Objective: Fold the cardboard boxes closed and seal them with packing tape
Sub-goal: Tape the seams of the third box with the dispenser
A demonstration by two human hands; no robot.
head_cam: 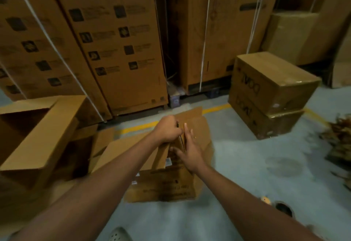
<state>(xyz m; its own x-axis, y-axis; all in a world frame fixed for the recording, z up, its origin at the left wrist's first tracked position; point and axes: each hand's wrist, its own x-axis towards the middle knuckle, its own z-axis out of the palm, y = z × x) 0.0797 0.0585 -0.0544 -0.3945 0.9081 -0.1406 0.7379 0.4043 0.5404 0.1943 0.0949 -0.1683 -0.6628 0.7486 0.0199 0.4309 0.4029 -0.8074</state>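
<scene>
Fingers of your left hand [168,129] are curled tight round the upper edge of a flap, knuckles up. Your right hand [187,149] lies just beside it, the two touching near the fingertips. Its fingers [188,136] are straight and pressed together, flat against the neighbouring flap, with the thumb spread out to the left. A thin dark line runs between the two hands; it may be the gap between the flaps, though the blur makes that hard to say.

Both hands sit at the top of the cardboard box [167,183], which stands on the grey floor [247,155] directly in front of you. Its long axis runs away from you, leaning slightly right. A printed side panel faces you, and the far flap [191,115] is raised towards the yellow line [140,126].

To your left, near the box, an open box [28,136] stands with its flaps up. Well apart on your right, two sealed boxes [269,88] are stacked one on the other. Tall cartons [117,41] bound with white straps line the back. At the bottom edge you can see the toe of a pale perforated shoe [118,235].
</scene>
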